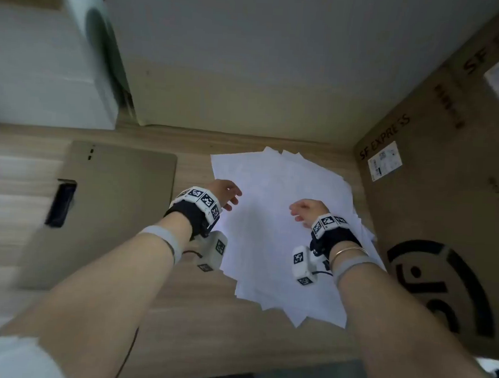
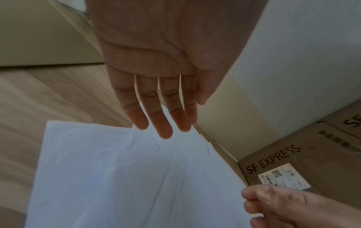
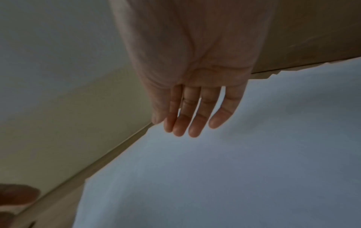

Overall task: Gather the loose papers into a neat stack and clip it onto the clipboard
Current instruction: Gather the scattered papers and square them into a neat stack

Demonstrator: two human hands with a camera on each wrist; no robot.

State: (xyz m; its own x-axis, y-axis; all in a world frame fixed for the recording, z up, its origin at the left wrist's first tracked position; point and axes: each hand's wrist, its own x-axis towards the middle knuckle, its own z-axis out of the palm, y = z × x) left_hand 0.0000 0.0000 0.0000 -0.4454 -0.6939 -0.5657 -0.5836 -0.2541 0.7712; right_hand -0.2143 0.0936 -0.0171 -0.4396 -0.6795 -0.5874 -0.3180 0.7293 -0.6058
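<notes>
Hands: left hand (image 1: 226, 194) & right hand (image 1: 305, 210) both released, fingers straight, over papers (image 1: 280, 234) | papers fanned loose on bench (image 1: 175, 324), rt side by cardboard box (image 1: 446, 201) | clipboard (image 1: 109, 209) apart, left | risk: uneven squeeze buckles sheets, or some slip off near edge.

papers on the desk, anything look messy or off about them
Yes: the papers lie fanned and crooked on the desk, corners poking out at the near and far ends instead of lining up. The clipboard sits apart to their left, holding no sheets.

Papers (image 1: 281, 220) between clipboard (image 1: 118, 210), left, and box (image 1: 445, 215), right
</notes>
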